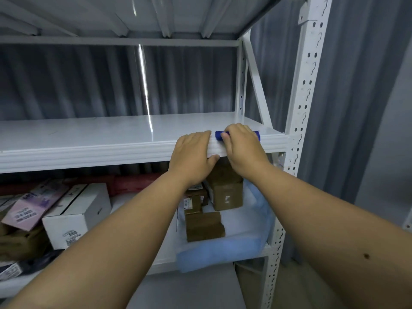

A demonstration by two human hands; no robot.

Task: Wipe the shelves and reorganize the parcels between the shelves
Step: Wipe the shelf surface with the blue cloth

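A white metal shelf (89, 134) runs across the middle of the view, bare on top. My right hand (242, 146) presses a dark blue cloth (219, 134) onto the shelf's front right edge; most of the cloth is hidden under the fingers. Just to its left, my left hand (194, 155) grips the front lip of the same shelf, fingers on top and thumb underneath. On the shelf below lie parcels: a white box (75, 217), a pink packet (33, 206) and several brown cardboard boxes (225, 192).
A light blue plastic sheet (223, 248) lies under the brown boxes and hangs over the lower shelf's right front. A red wrapped roll (133, 180) lies at the back. The perforated white upright (301, 108) stands at right, a grey corrugated wall behind.
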